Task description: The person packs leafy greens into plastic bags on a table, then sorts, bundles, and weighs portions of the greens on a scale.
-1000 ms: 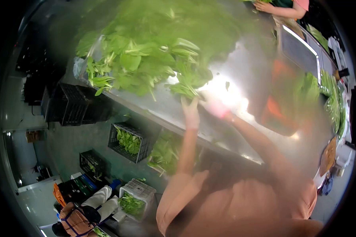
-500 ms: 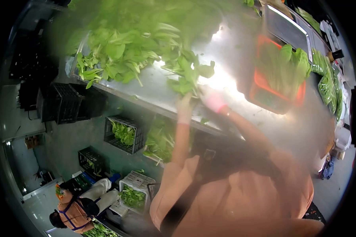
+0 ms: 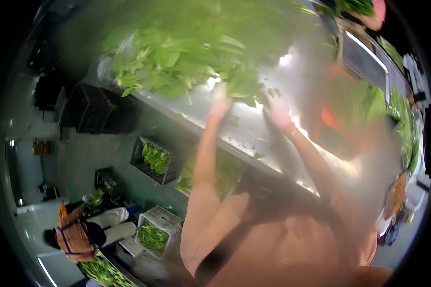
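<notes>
Leafy greens lie in a large heap across the far left part of the metal table. My left hand, in a pale glove with a pink cuff, reaches to the near edge of the heap; its fingers are blurred against the leaves. To its right, my right hand, gloved the same way, is over the tabletop with its fingers apart and nothing in them. A few leaves sit between and just beyond both hands. Small leaf scraps are near the table's front edge.
An orange-rimmed basket with greens stands at the right, blurred. Bagged greens are beyond it. Crates of greens stand on the floor at the left. One person is at the lower left, another person's arm at the top right.
My hands have moved apart and farther over the table, the left one toward the heap. The bunch that was at my fingers now lies against the heap. The view has shifted.
</notes>
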`<action>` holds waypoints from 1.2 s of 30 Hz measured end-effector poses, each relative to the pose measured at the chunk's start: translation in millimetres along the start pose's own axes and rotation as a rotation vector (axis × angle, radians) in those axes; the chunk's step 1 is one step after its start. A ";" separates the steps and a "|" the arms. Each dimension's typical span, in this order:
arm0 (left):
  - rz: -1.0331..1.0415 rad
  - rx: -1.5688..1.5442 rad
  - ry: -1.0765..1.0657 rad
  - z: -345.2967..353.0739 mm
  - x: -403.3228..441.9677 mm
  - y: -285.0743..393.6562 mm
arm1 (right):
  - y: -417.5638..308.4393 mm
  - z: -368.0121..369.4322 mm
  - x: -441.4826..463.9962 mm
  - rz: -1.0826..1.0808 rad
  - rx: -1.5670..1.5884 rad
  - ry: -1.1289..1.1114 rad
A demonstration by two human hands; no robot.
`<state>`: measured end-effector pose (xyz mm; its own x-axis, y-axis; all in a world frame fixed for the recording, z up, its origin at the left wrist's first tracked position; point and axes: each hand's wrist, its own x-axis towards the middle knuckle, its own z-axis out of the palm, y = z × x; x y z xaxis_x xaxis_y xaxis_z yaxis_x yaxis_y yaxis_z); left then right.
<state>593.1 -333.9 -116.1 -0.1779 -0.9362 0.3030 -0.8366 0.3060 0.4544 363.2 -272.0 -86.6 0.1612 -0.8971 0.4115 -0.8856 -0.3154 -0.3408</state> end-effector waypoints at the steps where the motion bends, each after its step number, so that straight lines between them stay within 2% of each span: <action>1: -0.001 0.034 -0.017 11.4 3.7 -5.1 | 5.0 8.3 -0.5 -0.039 -0.008 -0.028; 2: -0.018 0.088 -0.061 8.0 10.3 -2.6 | 10.2 14.1 -4.2 0.000 0.083 -0.091; 3: -0.049 0.277 -0.117 -11.5 14.8 15.1 | 10.9 17.9 -7.0 0.036 0.170 -0.154; 4: 0.049 0.277 -0.004 12.0 12.8 -6.3 | 3.9 13.4 -8.2 0.033 0.184 -0.125; 5: -0.033 0.193 -0.127 16.1 18.2 -7.0 | 0.9 11.1 -14.3 0.051 0.206 -0.173; 6: -0.043 0.285 -0.098 7.6 11.1 10.0 | 0.9 8.4 -22.3 0.057 0.225 -0.230; 7: -0.104 0.239 -0.229 6.5 8.5 16.4 | 3.0 5.3 -30.7 0.068 0.339 -0.260; 8: -0.086 0.251 -0.176 4.1 -4.9 26.2 | 0.9 -0.7 -41.2 0.084 0.454 -0.303; 9: 0.076 0.335 0.105 30.1 -23.8 15.4 | -5.8 -19.3 -50.5 0.063 0.440 -0.333; 10: -0.089 0.331 -0.045 5.3 -33.5 35.4 | -4.2 -18.7 -64.3 0.036 0.419 -0.351; 11: -0.174 0.170 -0.028 -23.5 -45.0 53.3 | -4.5 -23.0 -76.6 -0.034 0.388 -0.347; 13: -0.222 -0.121 0.137 -55.9 -73.6 59.4 | -14.0 -39.7 -94.4 -0.135 0.328 -0.370; 15: -0.540 -0.349 0.284 -87.3 -107.7 56.8 | -20.3 -44.6 -107.2 -0.210 0.260 -0.419; 17: -0.700 -0.283 0.517 -116.3 -140.9 29.5 | -23.9 -50.0 -113.5 -0.238 0.280 -0.473; 19: -0.729 -0.133 0.794 -138.9 -176.1 -37.6 | -19.6 -47.0 -118.0 -0.237 0.296 -0.507; 21: -0.824 -0.256 0.892 -174.0 -209.6 -123.7 | -19.6 -43.3 -123.2 -0.196 0.306 -0.507; 22: -1.205 -0.278 0.744 -209.8 -215.9 -127.1 | -20.4 -41.3 -125.3 -0.170 0.305 -0.501; 23: -1.549 0.045 0.606 -232.5 -212.6 -125.4 | -24.6 -41.9 -124.8 -0.169 0.360 -0.478; 24: -1.582 0.244 0.465 -229.5 -229.4 -165.5 | -25.1 -38.7 -122.6 -0.176 0.348 -0.461; 25: -1.596 0.127 0.554 -240.8 -225.7 -175.7 | -25.3 -35.5 -120.5 -0.183 0.336 -0.445; 27: -1.224 0.127 0.726 -241.6 -203.7 -169.1 | -30.1 -34.7 -116.4 -0.142 0.364 -0.422; 28: -1.111 0.084 0.760 -236.6 -183.4 -153.2 | -30.5 -33.9 -113.6 -0.109 0.348 -0.399; 29: -1.001 0.040 0.798 -229.0 -160.6 -139.5 | -30.5 -29.9 -109.8 0.032 0.435 -0.472; 30: -0.828 -0.007 0.865 -201.6 -148.6 -160.9 | -31.3 -27.7 -105.2 0.165 0.527 -0.541; 31: -0.779 -0.140 0.850 -180.6 -131.0 -168.2 | -33.6 -28.7 -106.0 0.409 0.849 -0.546; 33: -0.728 -0.339 0.805 -154.3 -85.6 -152.5 | -49.3 -48.1 -99.7 0.344 0.828 -0.565; 34: -0.711 -0.329 0.780 -145.7 -63.9 -148.0 | -63.0 -70.5 -80.4 0.225 0.678 -0.746; 35: -0.698 -0.318 0.755 -136.9 -41.8 -143.9 | -58.9 -69.2 -82.1 0.175 0.699 -0.942; 36: -0.683 -0.233 0.716 -134.6 -20.2 -130.1 | -66.6 -82.6 -72.4 0.070 0.688 -0.937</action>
<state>775.3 -331.6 -68.6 0.7166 -0.6230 0.3136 -0.5079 -0.1581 0.8468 374.5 -160.5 -23.8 0.6348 -0.7059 -0.3143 -0.5285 -0.0999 -0.8431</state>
